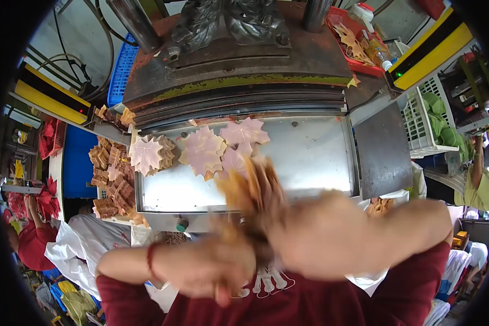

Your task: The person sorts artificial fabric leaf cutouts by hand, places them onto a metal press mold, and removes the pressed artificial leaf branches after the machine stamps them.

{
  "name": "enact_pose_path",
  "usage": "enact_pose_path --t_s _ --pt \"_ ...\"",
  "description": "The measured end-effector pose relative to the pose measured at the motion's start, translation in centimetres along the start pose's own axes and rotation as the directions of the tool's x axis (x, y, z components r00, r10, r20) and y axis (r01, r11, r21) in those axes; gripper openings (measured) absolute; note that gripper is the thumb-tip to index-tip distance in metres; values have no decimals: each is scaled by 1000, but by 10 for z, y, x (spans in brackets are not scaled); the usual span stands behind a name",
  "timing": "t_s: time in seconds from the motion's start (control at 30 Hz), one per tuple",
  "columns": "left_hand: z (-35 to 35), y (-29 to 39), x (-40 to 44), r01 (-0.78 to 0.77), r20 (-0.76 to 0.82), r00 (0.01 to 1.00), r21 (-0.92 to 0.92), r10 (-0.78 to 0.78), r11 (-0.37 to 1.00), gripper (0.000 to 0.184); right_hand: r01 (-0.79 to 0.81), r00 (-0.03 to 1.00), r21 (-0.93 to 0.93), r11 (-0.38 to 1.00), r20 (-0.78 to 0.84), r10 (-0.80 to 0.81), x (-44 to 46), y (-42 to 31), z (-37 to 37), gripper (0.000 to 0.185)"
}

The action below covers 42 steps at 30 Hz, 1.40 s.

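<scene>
In front of my chest, both hands are blurred by motion and close together. My right hand [320, 233] is closed around a bundle of maple-leaf cutouts [263, 187], pinkish-brown with orange edges, which fans upward. My left hand [212, 266], with a red cord at its wrist, is closed against the lower left side of the same bundle; its fingertips are smeared. Beyond them, a metal tray [315, 157] bears several pinkish leaf stacks: a left leaf stack [146, 154], a middle leaf stack [201, 152] and a right leaf stack [244, 132].
A heavy press [239, 65] stands behind the tray, between a left yellow-black bar [49, 98] and a right yellow-black bar [429, 51]. More leaf bundles [114, 179] lie at left. A red bin [358, 65] and a white crate [418, 125] stand at right. Other people work at both sides.
</scene>
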<state>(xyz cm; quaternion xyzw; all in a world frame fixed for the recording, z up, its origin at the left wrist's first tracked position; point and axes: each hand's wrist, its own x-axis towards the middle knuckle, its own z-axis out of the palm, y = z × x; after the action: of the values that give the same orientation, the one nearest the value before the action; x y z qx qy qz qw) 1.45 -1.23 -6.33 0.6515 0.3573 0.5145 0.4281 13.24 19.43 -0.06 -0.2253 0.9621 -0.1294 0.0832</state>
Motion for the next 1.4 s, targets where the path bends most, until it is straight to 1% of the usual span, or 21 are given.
enact_pose_path --t_s 0.03,0.07,0.13,0.33,0.43,0.53,0.57,0.67,0.7,0.8,0.83,0.87,0.9,1.0,1.1,1.13,1.2,1.23,1.27,1.37,1.4 --pt "10 16 -8 42 134 990 27 -45 999 17 61 997 -70 996 -41 -64 -9 -10 1 32" --pt "12 21 -24 501 243 865 -384 -438 776 27 84 992 -15 996 -89 -85 -14 -9 6 31" --pt "22 23 -45 739 451 625 -606 -637 296 35 130 977 110 985 -187 -107 -20 -3 25 31" --pt "48 -6 -77 471 161 876 -480 -454 740 22 178 930 173 969 -352 -108 -34 -7 50 28" --pt "23 7 -102 4 -320 925 -527 -203 850 23 -201 962 59 978 -178 209 -71 25 43 18" --pt "11 10 -93 57 -508 823 -371 -254 927 32 -247 946 51 968 -203 253 -69 23 37 17" --pt "-7 4 -72 120 -512 830 -220 -219 968 34 -119 905 55 991 -405 131 -66 33 46 18" --pt "-27 -16 -7 -28 -783 600 186 166 982 42 -182 911 -211 960 -404 84 -40 42 61 17" --pt "-30 -13 13 -62 -823 544 155 164 986 43 -192 914 -270 943 -399 71 -34 44 62 17" --pt "-26 -28 41 -159 -774 629 -33 76 987 39 -243 881 -265 933 -463 98 -21 42 58 17" --pt "-21 -33 44 -93 -783 607 103 138 990 30 -264 861 -230 937 -494 122 -20 42 57 18" --pt "-21 -35 41 72 -672 631 549 388 833 24 -300 849 -221 928 -506 154 -19 44 58 17" --pt "-22 -35 39 201 -461 694 862 553 466 18 -329 848 -245 912 -503 170 -17 44 58 16" --pt "-17 -15 45 -42 -154 784 953 602 298 11 -361 858 -296 884 -477 190 -11 41 60 15" --pt "-19 -18 44 1 -287 864 822 414 569 9 -334 882 -313 889 -437 177 -1 38 63 15" --pt "-19 -13 43 164 -400 887 740 230 653 10 -342 885 -314 886 -424 191 1 36 60 14" --pt "-17 -20 21 475 -640 742 291 -200 831 14 -323 888 -273 906 -417 191 3 40 57 12" --pt "-16 -25 14 587 -659 616 18 -432 810 16 -295 890 -226 928 -419 181 1 44 58 11" --pt "-12 -34 13 606 -656 639 108 -402 788 21 -265 893 -178 948 -416 171 -2 46 59 10" --pt "-16 -46 17 406 -417 893 577 -171 709 28 -265 898 -181 947 -405 174 2 42 57 7" --pt "-17 -40 17 452 -416 875 525 -246 721 34 -262 905 -180 948 -387 177 3 41 55 8"
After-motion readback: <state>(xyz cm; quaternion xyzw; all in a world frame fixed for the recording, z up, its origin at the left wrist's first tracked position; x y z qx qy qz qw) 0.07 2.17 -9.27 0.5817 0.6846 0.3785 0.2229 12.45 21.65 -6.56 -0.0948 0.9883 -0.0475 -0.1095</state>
